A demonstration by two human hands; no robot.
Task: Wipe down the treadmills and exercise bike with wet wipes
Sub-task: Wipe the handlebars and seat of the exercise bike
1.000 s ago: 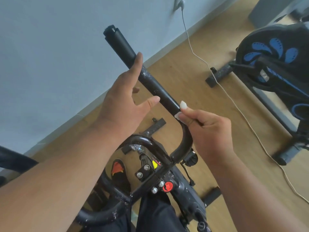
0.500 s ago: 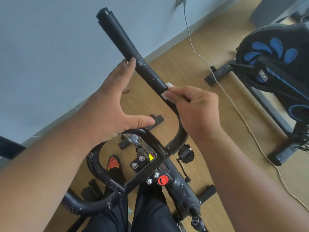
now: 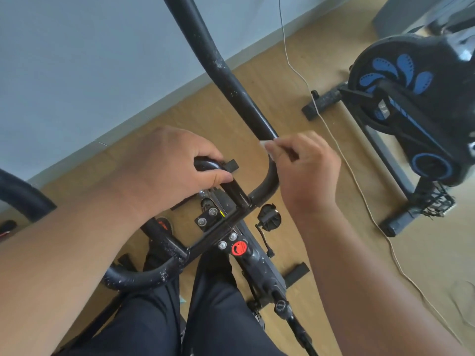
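Right hand (image 3: 305, 173) pinches a wipe (image 3: 266, 145) against the away-pointing handlebar (image 3: 231, 80); left hand (image 3: 177, 165) grips its centre loop (image 3: 205, 164).

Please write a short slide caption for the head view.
Right hand wipes bike handlebar with wet wipe; left hand grips it.

The black tubular handlebar (image 3: 228, 80) of the near exercise bike rises up-centre, w/ the grey wall (image 3: 77, 60) behind it. Left hand (image 3: 164, 168) sits on the handlebar's centre loop; right hand (image 3: 305, 168) is just right of it, at the bend. A thin white floor cable (image 3: 341, 155) runs between this bike and the black-and-blue second exercise bike (image 3: 411, 104) at right.
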